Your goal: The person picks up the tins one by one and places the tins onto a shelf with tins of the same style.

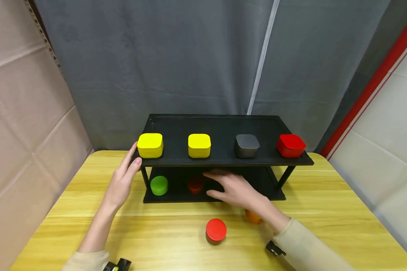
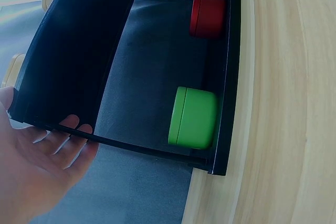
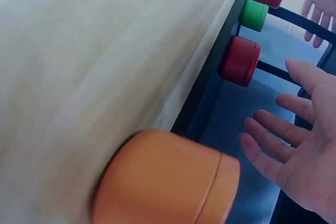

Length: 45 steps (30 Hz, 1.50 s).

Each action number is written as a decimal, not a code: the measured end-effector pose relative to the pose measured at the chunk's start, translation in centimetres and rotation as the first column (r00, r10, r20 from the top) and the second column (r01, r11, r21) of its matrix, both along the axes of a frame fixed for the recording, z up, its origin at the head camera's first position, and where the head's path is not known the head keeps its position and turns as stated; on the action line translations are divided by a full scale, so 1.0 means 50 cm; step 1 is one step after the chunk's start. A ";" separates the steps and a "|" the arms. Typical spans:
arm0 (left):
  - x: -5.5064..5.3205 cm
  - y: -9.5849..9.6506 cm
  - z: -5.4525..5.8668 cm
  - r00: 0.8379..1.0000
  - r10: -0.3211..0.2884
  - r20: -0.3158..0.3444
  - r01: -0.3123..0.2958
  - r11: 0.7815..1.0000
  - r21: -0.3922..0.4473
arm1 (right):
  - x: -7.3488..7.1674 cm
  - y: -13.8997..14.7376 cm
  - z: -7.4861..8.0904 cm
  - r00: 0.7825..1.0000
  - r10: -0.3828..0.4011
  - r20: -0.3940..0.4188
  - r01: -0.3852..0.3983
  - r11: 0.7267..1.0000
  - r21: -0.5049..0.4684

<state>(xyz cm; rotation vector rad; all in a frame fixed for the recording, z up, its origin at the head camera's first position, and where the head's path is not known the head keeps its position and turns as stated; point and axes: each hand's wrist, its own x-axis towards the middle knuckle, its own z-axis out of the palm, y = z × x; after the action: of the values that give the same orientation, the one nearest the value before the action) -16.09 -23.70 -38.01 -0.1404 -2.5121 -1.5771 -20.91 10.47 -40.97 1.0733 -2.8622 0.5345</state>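
A black two-tier shelf [image 1: 220, 161] stands on the wooden table. My left hand [image 1: 120, 184] grips the left end of its upper tier; in the left wrist view the thumb lies above the board and the fingers beneath. My right hand [image 1: 235, 188] reaches toward the lower tier, its fingers spread and holding nothing. Left of those fingers sits a dark red round container [image 3: 240, 60], apart from them. A green round container [image 2: 194, 118] stands at the lower tier's left end. On the table lie a red round container [image 1: 216, 230] and an orange one [image 3: 163, 182], the latter partly behind my right wrist.
Along the upper tier's front stand two yellow square containers [image 1: 150, 145], a dark grey one [image 1: 247, 145] and a red one [image 1: 291, 145]. Behind the shelf hangs a grey curtain [image 1: 162, 60]. Pale fabric walls [image 1: 27, 150] flank the table [image 1: 325, 226].
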 end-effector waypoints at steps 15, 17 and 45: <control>-0.001 -0.002 0.002 1.000 0.002 -0.013 -0.002 1.000 -0.015 | 0.028 0.039 -0.003 0.998 -0.046 -0.031 0.046 0.999 -0.017; -0.001 -0.001 0.003 1.000 0.004 -0.016 -0.004 1.000 -0.016 | 0.031 0.044 -0.002 0.998 -0.051 -0.031 0.050 0.998 -0.026; 0.001 0.002 0.001 1.000 0.007 -0.031 -0.008 1.000 -0.014 | 0.083 0.167 0.012 0.986 -0.164 0.014 0.164 0.986 0.013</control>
<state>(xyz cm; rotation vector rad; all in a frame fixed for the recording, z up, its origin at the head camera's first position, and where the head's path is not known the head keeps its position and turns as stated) -16.03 -23.58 -37.98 -0.1553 -2.4983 -1.5424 -16.76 18.81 -40.39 0.8278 -2.9343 0.5175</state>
